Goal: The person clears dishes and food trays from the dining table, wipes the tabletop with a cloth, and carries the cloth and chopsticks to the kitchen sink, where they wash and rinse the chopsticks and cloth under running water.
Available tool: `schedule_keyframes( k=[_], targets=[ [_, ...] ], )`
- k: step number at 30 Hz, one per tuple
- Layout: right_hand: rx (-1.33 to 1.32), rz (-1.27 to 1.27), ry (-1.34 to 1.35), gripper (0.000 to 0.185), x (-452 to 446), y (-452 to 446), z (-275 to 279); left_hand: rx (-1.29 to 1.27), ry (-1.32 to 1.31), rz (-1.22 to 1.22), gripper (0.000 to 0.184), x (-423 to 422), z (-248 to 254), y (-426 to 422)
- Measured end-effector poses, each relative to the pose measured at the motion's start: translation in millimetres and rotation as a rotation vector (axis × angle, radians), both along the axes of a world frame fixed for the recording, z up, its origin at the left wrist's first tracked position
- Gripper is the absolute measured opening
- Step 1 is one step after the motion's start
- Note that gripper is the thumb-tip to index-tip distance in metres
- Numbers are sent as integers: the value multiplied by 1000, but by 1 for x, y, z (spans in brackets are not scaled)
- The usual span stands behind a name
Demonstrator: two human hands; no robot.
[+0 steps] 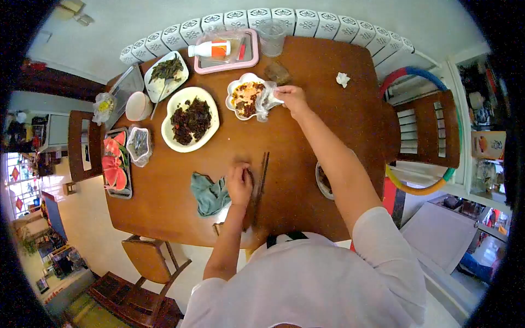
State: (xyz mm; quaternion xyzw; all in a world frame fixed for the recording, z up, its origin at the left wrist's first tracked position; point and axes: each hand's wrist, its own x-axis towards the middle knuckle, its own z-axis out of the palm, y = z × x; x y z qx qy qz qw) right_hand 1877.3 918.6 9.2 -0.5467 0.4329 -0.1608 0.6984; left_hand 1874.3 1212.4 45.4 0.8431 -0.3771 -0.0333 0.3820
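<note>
My right hand [291, 99] pinches a crumpled clear plastic bag [266, 101] at the right edge of a flower-shaped white dish [246, 97] of reddish food. On the brown table [295, 147], my left hand [239, 183] rests with curled fingers; whatever it may hold is hidden. A green cloth [210, 194] lies just left of it, and a pair of dark chopsticks [262, 177] lies just to its right. Up and to the left stands a heart-shaped bowl [166, 123] of dark food.
Watermelon slices [114, 164] fill a tray at the left. Leafy greens [167, 68] sit on a square plate. At the back are a white bottle [210, 48] on a pink tray [219, 69] and a clear cup [272, 41]. My right forearm partly covers a bowl [324, 183].
</note>
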Motion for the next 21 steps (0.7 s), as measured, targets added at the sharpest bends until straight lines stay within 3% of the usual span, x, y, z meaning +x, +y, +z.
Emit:
schedule_keyframes(
  k=[7, 9, 11, 15, 17, 18, 20, 21],
  targets=[
    [-10, -3, -65, 20, 21, 5, -10, 13, -38, 51, 15, 0, -14, -3],
    [6, 4, -66, 20, 27, 5, -21, 60, -159, 66, 15, -4, -16, -4],
    [-83, 6, -215, 24, 35, 4, -43, 95, -172, 53, 14, -7, -19, -4],
    [6, 64, -72, 33, 37, 9, -10, 140, -163, 49, 12, -11, -7, -10],
    [-447, 172, 164, 36, 31, 4, 0, 193, -162, 84, 13, -12, -11, -9],
    [-448, 166, 168, 36, 25, 0, 14, 164, -195, 67, 13, -11, -11, -10],
    [-756, 284, 387, 37, 7, -11, 45, 138, -206, 67, 13, -11, -14, -11],
    [-844, 250, 362, 35, -5, -19, 50, 143, -202, 64, 13, -10, -14, -12]
  ],
)
